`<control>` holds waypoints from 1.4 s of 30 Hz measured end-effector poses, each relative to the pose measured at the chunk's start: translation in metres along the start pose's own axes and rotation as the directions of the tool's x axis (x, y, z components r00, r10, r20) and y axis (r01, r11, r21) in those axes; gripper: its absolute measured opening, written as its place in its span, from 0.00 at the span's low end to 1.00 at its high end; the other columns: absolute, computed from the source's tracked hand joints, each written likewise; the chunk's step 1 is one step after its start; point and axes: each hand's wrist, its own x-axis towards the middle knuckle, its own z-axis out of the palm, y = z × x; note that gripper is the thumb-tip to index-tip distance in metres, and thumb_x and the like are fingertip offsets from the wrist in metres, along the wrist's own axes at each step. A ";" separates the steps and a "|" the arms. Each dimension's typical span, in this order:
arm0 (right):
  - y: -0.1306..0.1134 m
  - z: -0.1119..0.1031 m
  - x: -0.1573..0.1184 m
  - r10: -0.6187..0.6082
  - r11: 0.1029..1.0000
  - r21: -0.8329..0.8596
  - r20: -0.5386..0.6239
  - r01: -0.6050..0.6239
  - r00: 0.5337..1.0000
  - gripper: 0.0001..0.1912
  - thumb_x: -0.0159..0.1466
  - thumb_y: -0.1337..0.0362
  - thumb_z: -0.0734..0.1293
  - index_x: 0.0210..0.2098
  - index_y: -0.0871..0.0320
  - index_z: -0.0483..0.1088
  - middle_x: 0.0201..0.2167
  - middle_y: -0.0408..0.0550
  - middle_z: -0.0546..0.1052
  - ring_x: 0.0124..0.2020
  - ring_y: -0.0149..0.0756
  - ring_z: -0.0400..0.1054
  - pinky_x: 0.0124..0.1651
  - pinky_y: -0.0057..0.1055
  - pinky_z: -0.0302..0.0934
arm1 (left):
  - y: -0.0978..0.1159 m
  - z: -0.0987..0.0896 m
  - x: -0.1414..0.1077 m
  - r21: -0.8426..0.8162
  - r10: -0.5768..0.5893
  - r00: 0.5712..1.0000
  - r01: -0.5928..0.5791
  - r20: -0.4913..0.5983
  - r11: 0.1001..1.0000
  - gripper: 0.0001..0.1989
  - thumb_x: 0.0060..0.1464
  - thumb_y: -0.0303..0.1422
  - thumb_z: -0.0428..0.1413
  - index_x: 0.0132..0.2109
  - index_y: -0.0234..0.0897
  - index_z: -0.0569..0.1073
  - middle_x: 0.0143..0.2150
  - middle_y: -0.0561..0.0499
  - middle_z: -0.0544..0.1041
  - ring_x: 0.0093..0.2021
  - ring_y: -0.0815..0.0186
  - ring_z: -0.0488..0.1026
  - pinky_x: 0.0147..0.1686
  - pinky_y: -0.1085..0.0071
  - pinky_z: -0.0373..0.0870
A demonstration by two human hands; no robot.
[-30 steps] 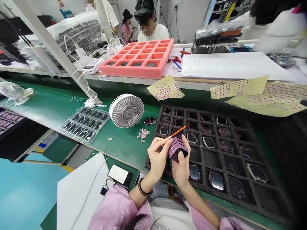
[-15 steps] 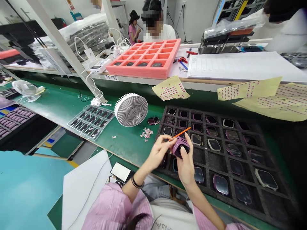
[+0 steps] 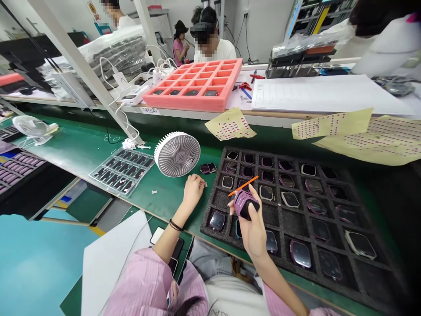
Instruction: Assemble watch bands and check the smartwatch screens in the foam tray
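Note:
My right hand (image 3: 255, 228) is wrapped round a purple watch case (image 3: 241, 202) with a dark face, the thumb pressed on it, above the black foam tray (image 3: 221, 199). A thin orange stick (image 3: 245, 185) sticks out at an angle from the same hand. My left hand (image 3: 193, 192) is down on the green bench, fingertips pinched together at the small pale pink pieces (image 3: 205, 184); the hand covers most of them, and what is between the fingers is hidden. Two dark purple watch cases (image 3: 208, 168) lie just beyond it.
Several watches sit in the foam tray's compartments. A round white fan (image 3: 177, 154) stands behind my left hand, with a clear plastic tray of black parts (image 3: 122, 170) to its left. A pink foam tray (image 3: 194, 103) rests on the shelf; yellow dotted sheets (image 3: 230, 125) hang from its edge.
My left hand has let go of the watch case and moved left to the small pink pieces. The right hand keeps the watch case and orange stick. The view has shifted slightly.

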 end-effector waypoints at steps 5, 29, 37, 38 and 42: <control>0.001 0.000 0.001 0.000 1.000 0.008 0.005 0.000 1.000 0.26 0.64 0.55 0.64 0.60 0.47 0.59 0.42 0.47 0.74 0.36 0.36 0.71 0.38 0.37 0.67 | -0.004 0.000 -0.002 -0.011 -0.012 1.000 0.012 0.000 1.000 0.02 0.57 0.28 0.55 0.37 0.35 0.73 0.40 0.45 0.73 0.43 0.58 0.68 0.45 0.62 0.66; 0.003 -0.001 0.000 0.004 1.000 -0.021 -0.026 -0.005 1.000 0.27 0.65 0.54 0.63 0.62 0.46 0.57 0.41 0.46 0.74 0.35 0.36 0.70 0.39 0.39 0.65 | -0.008 -0.016 0.008 -0.078 -0.083 0.996 0.085 0.024 0.993 0.04 0.55 0.23 0.55 0.33 0.34 0.73 0.34 0.47 0.76 0.39 0.61 0.71 0.42 0.65 0.67; 0.007 0.004 -0.001 -0.030 0.999 -0.035 -0.058 0.028 0.998 0.27 0.64 0.54 0.63 0.62 0.46 0.58 0.44 0.47 0.74 0.44 0.39 0.70 0.47 0.42 0.65 | 0.086 -0.037 -0.042 -0.571 0.016 0.908 -0.277 -0.418 0.773 0.08 0.59 0.33 0.55 0.42 0.37 0.77 0.35 0.49 0.75 0.33 0.69 0.71 0.38 0.71 0.70; 0.008 0.004 -0.001 -0.041 0.998 -0.055 -0.071 0.037 0.997 0.27 0.64 0.54 0.62 0.62 0.46 0.58 0.47 0.47 0.74 0.47 0.39 0.69 0.49 0.42 0.64 | 0.098 -0.037 -0.049 -0.641 -0.017 0.918 -0.263 -0.396 0.721 0.08 0.59 0.33 0.56 0.41 0.37 0.78 0.35 0.49 0.76 0.33 0.69 0.72 0.36 0.71 0.71; 0.009 0.003 -0.003 -0.085 0.993 -0.086 -0.111 0.076 0.990 0.26 0.64 0.54 0.63 0.60 0.48 0.61 0.56 0.47 0.69 0.56 0.39 0.64 0.58 0.42 0.58 | 0.123 -0.036 -0.061 -0.797 -0.089 0.957 -0.177 -0.277 0.578 0.08 0.58 0.34 0.57 0.40 0.36 0.79 0.35 0.47 0.77 0.34 0.67 0.73 0.34 0.72 0.71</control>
